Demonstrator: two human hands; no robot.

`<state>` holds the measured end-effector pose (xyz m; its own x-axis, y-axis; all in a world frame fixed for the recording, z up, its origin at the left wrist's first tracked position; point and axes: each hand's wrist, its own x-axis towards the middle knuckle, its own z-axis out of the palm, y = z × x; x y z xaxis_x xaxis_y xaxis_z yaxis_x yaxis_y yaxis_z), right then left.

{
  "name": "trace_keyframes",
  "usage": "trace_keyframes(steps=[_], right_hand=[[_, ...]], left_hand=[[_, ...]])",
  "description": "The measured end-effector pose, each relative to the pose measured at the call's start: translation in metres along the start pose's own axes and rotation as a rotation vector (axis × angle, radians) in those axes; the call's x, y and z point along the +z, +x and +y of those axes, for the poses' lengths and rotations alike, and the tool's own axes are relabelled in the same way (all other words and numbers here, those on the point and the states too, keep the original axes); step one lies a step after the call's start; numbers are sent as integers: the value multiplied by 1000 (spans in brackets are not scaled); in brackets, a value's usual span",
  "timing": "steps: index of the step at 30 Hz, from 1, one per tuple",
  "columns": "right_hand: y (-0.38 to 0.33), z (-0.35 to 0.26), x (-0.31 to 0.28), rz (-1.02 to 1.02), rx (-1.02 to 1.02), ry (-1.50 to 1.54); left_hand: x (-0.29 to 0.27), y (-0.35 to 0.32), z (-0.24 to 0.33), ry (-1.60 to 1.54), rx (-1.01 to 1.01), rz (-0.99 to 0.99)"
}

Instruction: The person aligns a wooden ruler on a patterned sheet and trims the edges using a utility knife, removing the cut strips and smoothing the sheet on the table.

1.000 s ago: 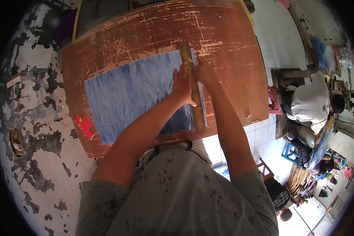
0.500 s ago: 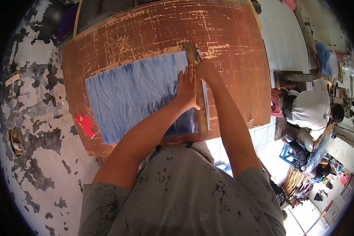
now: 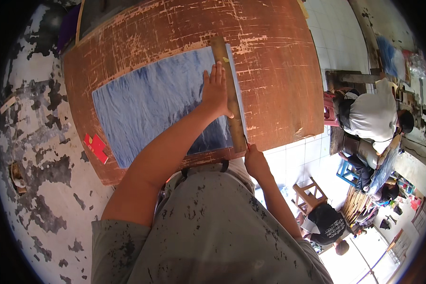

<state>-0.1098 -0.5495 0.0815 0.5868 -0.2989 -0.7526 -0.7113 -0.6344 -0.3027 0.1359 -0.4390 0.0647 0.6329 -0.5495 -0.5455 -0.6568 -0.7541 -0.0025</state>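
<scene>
A blue streaked sheet (image 3: 151, 94), like painted or dyed material, lies flat on the brown worktable. Along its right end runs a long wooden straightedge (image 3: 232, 94), with a narrow strip of the sheet showing beyond it. My left hand (image 3: 216, 94) presses on the straightedge and the sheet beside it, fingers stretched out. Low at the near end of the straightedge, my right hand (image 3: 256, 163) is closed round a slim reddish cutter knife (image 3: 248, 146), mostly hidden in the fist. Its tip sits at the straightedge's right edge.
The brown tabletop (image 3: 279, 85) is scored with many pale lines. A red card piece (image 3: 96, 148) lies at its left edge. A peeling wall (image 3: 38, 142) stands left. To the right are a seated person in white (image 3: 371, 116), a person in black (image 3: 327, 225) and a wooden stool (image 3: 310, 195).
My right hand has drawn the cutter knife along the straightedge from its far part to the near end. My left hand stays pressed on the straightedge. The whole view has shifted slightly.
</scene>
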Motion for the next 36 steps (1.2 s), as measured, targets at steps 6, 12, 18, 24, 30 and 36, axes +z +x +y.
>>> trace_keyframes(steps=[6,12,18,24,30,36], right_hand=[[-9,8,6,7,31,-1],[-32,48,6,-107,87,-139],[97,-91,-74,402,-469,59],[246,-176,-108,360,-457,-102],[240,-213,-112,248,-466,-338],[201,-177,-96,215,-514,-360]], left_hand=[[-2,3,-2,8,9,0],[1,1,-3,-3,12,-18],[-2,-1,-2,24,2,0],[-6,2,5,24,52,7],[2,-2,-6,9,6,-8],[3,-1,-7,-16,2,7]])
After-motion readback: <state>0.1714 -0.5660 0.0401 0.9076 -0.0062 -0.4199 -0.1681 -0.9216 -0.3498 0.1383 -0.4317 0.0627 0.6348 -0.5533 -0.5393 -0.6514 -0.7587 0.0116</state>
